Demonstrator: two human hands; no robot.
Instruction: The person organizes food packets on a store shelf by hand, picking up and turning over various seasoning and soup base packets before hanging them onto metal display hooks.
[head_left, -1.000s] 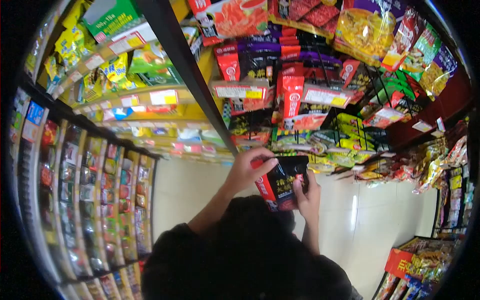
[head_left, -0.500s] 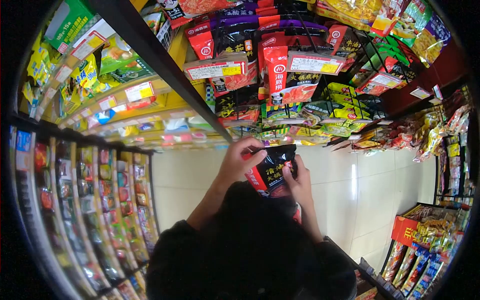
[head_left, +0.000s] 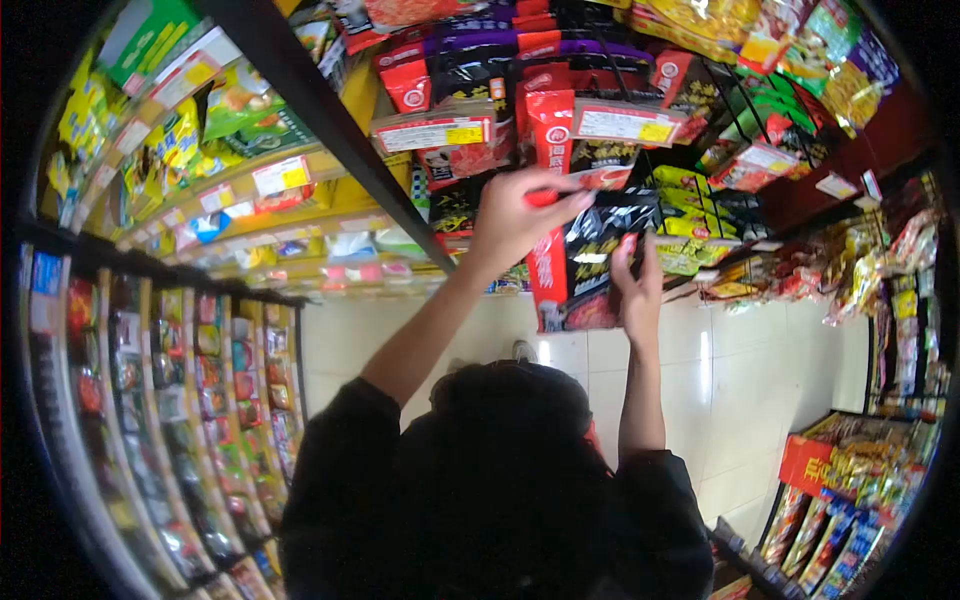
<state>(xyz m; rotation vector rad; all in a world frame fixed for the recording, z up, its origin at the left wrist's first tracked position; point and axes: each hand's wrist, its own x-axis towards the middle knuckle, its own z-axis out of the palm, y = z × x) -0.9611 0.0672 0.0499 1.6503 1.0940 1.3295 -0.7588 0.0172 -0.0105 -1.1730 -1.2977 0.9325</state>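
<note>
A black and red packet of hot pot seasoning (head_left: 588, 275) is held up in front of the hanging packets, slightly tilted. At its top edge the fingers of my left hand (head_left: 515, 218) are closed in a pinch, blurred by motion. My right hand (head_left: 638, 285) grips the packet's right side, with the thumb across its front. Just beyond it hang similar red and black seasoning packets (head_left: 548, 130) behind a price tag holder (head_left: 630, 123).
Yellow shelves (head_left: 240, 205) with bagged goods stand to the left behind a dark post (head_left: 330, 130). Green packets (head_left: 690, 200) and snack bags (head_left: 860, 260) hang to the right. A lower rack (head_left: 190, 400) of packages lines the left. A red display box (head_left: 805, 462) stands at lower right.
Both hands have moved up and away from my body, slightly to the right, carrying the seasoning packet closer to the hanging rack. My arms are more stretched out.
</note>
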